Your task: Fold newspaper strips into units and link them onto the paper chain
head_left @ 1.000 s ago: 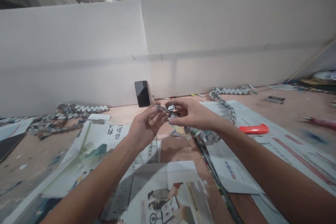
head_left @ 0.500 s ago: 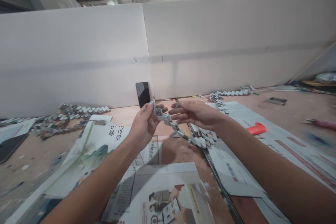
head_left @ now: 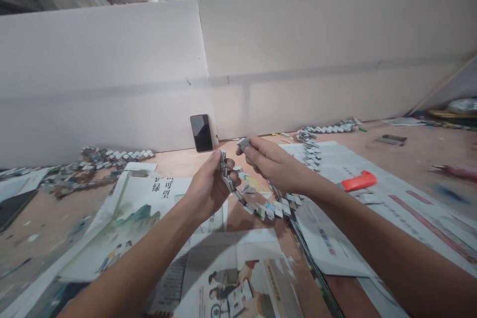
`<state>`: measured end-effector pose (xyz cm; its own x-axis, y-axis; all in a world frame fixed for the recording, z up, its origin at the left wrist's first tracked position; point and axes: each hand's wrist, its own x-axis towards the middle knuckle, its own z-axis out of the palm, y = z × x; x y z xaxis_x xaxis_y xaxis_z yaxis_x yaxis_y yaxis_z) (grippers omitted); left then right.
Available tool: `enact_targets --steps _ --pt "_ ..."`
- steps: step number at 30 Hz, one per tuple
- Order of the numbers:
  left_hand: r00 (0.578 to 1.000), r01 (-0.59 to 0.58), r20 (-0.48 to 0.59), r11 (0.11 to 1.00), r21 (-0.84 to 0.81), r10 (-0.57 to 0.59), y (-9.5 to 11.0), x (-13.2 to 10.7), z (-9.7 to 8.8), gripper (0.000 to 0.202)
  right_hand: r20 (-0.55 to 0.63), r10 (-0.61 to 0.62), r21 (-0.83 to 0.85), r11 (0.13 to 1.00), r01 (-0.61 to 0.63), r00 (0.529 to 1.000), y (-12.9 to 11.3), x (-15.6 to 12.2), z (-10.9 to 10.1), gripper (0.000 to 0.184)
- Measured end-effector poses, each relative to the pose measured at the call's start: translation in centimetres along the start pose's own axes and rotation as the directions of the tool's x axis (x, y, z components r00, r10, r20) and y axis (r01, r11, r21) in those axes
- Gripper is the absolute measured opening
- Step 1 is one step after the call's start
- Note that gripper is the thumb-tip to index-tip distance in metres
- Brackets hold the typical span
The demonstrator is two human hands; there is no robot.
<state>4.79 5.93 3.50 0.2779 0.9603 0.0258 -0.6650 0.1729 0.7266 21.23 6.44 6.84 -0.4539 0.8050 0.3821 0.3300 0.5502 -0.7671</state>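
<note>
My left hand (head_left: 210, 179) is closed on one end of a zigzag chain of folded paper (head_left: 269, 210), pinching it between thumb and fingers. From there the chain hangs down, then curves right across the table under my right forearm. To the right of that end, my right hand (head_left: 266, 161) pinches a small folded piece of grey-white paper (head_left: 244, 144), apart from the chain. Beneath the hands, a small loose folded paper piece (head_left: 247, 189) lies on the table.
A black phone (head_left: 201, 132) leans against the white partition (head_left: 112, 74). More folded paper chains (head_left: 115, 156) lie at left and back right. Newspaper sheets (head_left: 145, 223) cover parts of the table. At right are an orange-handled cutter (head_left: 359, 181), a pen (head_left: 456, 173) and a grey metallic piece (head_left: 391, 139).
My right hand's fingers have closed round a small folded paper piece, now raised and plainly visible. My left hand has turned the chain's end, and the chain hangs in a deeper curve.
</note>
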Motion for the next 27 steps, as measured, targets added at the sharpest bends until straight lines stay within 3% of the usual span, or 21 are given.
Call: enact_targets --steps 4,12,18,24,27 --pt "0.999 0.042 0.009 0.999 -0.015 -0.042 0.2 -0.4 0.6 0.015 0.091 -0.011 -0.036 0.999 0.014 0.996 0.0 -0.1 -0.3 0.022" --pt "0.989 0.144 -0.003 0.985 -0.092 -0.145 0.8 -0.9 1.6 0.033 0.051 -0.032 0.080 0.996 0.028 0.998 0.2 -0.2 0.2 0.022" --pt "0.981 0.177 -0.065 0.980 -0.091 -0.183 0.7 -0.9 1.4 0.020 -0.007 -0.145 -0.206 0.968 0.141 0.989 0.4 0.0 -0.3 0.021" --pt "0.984 0.168 -0.048 0.981 -0.101 -0.174 0.5 -0.7 1.1 0.019 -0.033 -0.363 -0.327 0.884 0.333 0.931 0.2 0.0 -0.3 0.017" --pt "0.982 0.167 -0.067 0.980 -0.111 -0.175 0.5 -0.7 1.1 0.017 -0.055 -0.407 -0.362 0.859 0.362 0.912 0.2 0.0 -0.3 0.017"
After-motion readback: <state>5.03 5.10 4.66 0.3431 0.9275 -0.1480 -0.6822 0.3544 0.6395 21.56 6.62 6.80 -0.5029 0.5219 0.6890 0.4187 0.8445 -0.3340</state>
